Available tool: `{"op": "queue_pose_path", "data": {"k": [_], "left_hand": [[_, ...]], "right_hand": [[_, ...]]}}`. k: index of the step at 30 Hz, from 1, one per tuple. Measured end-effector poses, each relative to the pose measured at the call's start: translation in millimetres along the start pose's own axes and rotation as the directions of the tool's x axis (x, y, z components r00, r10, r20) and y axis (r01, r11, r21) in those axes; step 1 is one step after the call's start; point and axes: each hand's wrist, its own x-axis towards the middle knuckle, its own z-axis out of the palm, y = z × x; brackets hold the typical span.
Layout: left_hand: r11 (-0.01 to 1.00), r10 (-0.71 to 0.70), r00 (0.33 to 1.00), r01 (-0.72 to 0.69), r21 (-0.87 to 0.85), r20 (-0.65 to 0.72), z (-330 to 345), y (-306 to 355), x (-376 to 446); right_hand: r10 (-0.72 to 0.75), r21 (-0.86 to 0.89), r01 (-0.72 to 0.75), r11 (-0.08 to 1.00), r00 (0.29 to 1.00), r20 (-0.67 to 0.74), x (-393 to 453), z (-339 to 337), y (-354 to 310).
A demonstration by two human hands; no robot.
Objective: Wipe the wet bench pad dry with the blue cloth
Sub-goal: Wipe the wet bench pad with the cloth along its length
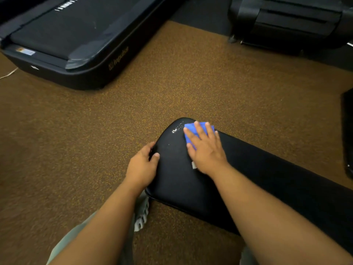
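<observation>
1 black bench pad [248, 169] is lying across the speckled brown floor [95, 140], its rounded end pointing away from the person, and 1 blue cloth [191, 131] is sitting on top of it near that far end. 2 bare hands are working here. The right hand [205, 150] is pressing flat on the cloth with its fingers spread, covering most of it, so only the cloth's far and left edges are showing, plus 1 small pale tag poking out by the wrist. The left hand [142, 165] is gripping the pad's left edge, thumb lying on top and fingers curling over the side; the fingertips are hiding under the rim. 1 cluster of water droplets [176, 129] is glinting on the pad just left of the cloth, with a few single specks trailing nearer.

1 treadmill [66, 39] is standing at the far left, its front cut off by the frame, and 1 more dark machine [286, 22] is sitting at the far right, too shadowed to make out. 1 grey shoe [142, 213] is peeking out under the left forearm, beside the pad's near corner. The pad's right end is running out of view.
</observation>
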Motion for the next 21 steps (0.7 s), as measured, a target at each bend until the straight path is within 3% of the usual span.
{"op": "queue_pose_path", "data": {"k": [5,11,16,18,21], "left_hand": [[0.988,-0.050,0.999,0.046,-0.147,-0.017,-0.7,-5.2,0.0],[0.975,-0.088,0.996,0.081,-0.208,-0.023,0.0,-6.2,-0.1],[0.968,-0.099,0.995,0.090,-0.236,-0.028,-1.7,-6.3,3.0],[0.965,-0.102,0.994,0.091,-0.246,-0.032,-1.2,-7.1,4.5],[0.918,-0.141,0.990,0.131,-0.376,-0.001,-2.0,-9.9,9.2]], "right_hand": [[0.190,0.019,-0.190,0.982,0.982,0.013,45.9,-4.1,-8.7],[-0.103,0.073,0.106,0.992,0.994,-0.044,55.3,-1.6,-2.6],[0.236,0.021,-0.235,0.972,0.967,-0.099,80.8,-4.0,-13.9],[0.114,0.008,-0.114,0.993,0.984,-0.138,79.4,1.4,-31.0],[-0.299,0.091,0.307,0.947,0.950,-0.090,58.7,3.5,-32.8]]}}
